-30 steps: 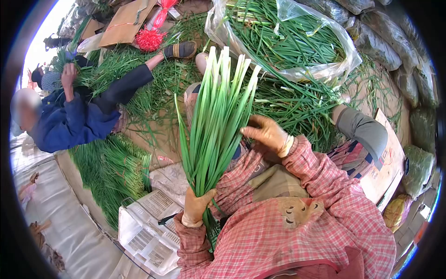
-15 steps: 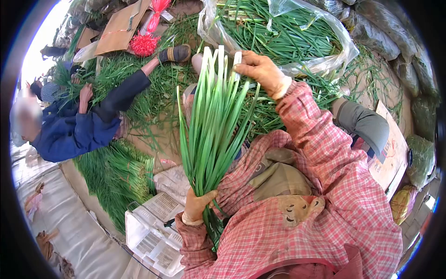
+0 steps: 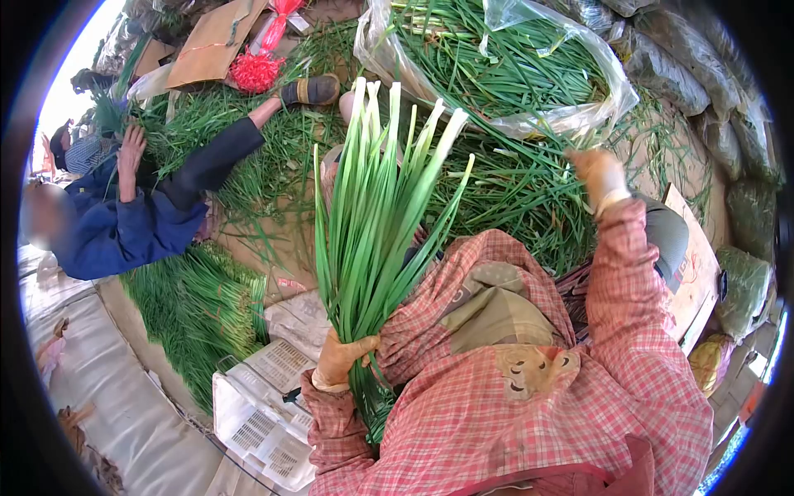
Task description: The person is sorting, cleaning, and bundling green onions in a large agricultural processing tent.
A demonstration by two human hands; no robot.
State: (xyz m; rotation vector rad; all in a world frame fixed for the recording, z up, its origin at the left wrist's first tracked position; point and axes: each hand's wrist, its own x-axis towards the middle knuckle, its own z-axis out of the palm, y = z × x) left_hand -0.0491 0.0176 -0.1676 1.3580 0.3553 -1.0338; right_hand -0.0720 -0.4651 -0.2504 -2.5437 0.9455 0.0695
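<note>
My left hand [image 3: 343, 357], in a tan glove, is closed round the leafy lower part of a bunch of garlic chives [image 3: 372, 240]. Their white stem ends point up and away from me and fan apart, and several leaf tips trail below the fist. My right hand [image 3: 601, 178], also gloved, is out to the right near my knee, over the edge of a loose heap of greens [image 3: 521, 202]. Motion blurs its fingers, so I cannot tell what they hold. An open clear plastic sheet [image 3: 616, 99] with more chives on it lies just beyond.
To the left, another person in a blue jacket [image 3: 124, 236] sits among greens. Tied bundles [image 3: 198, 306] lie beside a white printed box [image 3: 265, 413]. Cardboard [image 3: 211, 54] and red plastic string [image 3: 256, 73] are at the back. Filled plastic bags [image 3: 670, 66] line the right side.
My right hand has left the white stem ends and swung right and down toward my knee. The bunch stays in my left hand, its stems spread wider. The other person's hand has moved up.
</note>
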